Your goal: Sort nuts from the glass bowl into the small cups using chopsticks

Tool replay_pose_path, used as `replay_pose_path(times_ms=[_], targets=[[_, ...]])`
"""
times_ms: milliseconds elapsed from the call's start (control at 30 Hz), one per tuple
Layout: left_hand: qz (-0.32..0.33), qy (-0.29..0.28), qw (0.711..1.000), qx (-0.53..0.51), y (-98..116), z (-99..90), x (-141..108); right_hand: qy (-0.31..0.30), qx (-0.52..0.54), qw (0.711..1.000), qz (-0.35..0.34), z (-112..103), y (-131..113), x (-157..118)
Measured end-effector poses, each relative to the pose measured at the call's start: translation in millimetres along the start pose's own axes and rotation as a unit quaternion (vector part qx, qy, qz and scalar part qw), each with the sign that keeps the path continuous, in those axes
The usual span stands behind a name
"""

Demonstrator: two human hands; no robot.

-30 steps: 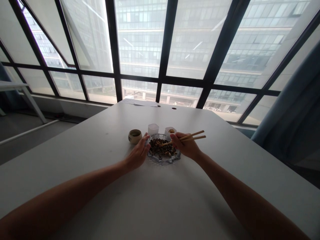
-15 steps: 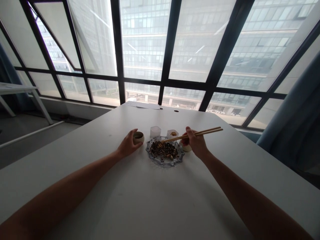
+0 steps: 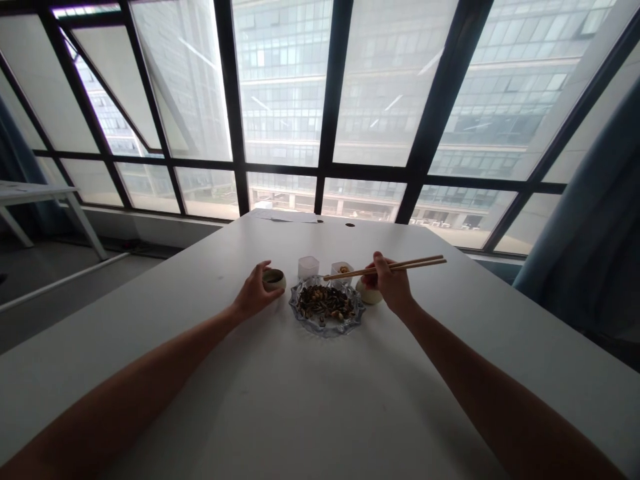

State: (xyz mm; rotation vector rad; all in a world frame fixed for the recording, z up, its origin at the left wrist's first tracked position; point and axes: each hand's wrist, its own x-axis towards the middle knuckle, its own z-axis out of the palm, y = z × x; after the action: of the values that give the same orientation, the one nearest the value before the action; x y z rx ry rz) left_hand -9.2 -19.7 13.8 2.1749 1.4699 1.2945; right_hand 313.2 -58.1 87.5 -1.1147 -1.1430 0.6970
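The right hand (image 3: 391, 285) grips wooden chopsticks (image 3: 385, 268), tips over the far rim of the glass dish (image 3: 325, 321) of seeds; keep them level and pinch lightly. The left hand (image 3: 255, 293) cups a small cup (image 3: 275, 277). Two plastic cups (image 3: 308, 267) crowd the dish's far side on the worktop (image 3: 310, 400).

Both arms reach forward, almost straight, one on each side of the dish (image 3: 325, 310). The left hand (image 3: 254, 293) lies left of the dish, its fingers curled around a cup (image 3: 274, 278). The right hand (image 3: 391, 287) is right of the dish, closed on chopsticks (image 3: 395, 267).
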Motion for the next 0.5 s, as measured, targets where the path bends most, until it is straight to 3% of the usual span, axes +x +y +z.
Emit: replay_pose_path(times_ms=[200,367,500], targets=[[-0.017,-0.064,0.996,0.063,19.6,-0.5,38.2,0.011,-0.006,1.0,-0.001,-3.3,2.9,3.9],[0.011,-0.121,0.986,0.113,48.9,25.9,84.7,0.027,-0.007,1.0,0.005,-5.4,4.9,6.8],[-0.016,-0.183,0.973,0.144,53.0,48.0,101.4,0.041,-0.005,0.999,-0.003,-7.8,7.1,9.9]])
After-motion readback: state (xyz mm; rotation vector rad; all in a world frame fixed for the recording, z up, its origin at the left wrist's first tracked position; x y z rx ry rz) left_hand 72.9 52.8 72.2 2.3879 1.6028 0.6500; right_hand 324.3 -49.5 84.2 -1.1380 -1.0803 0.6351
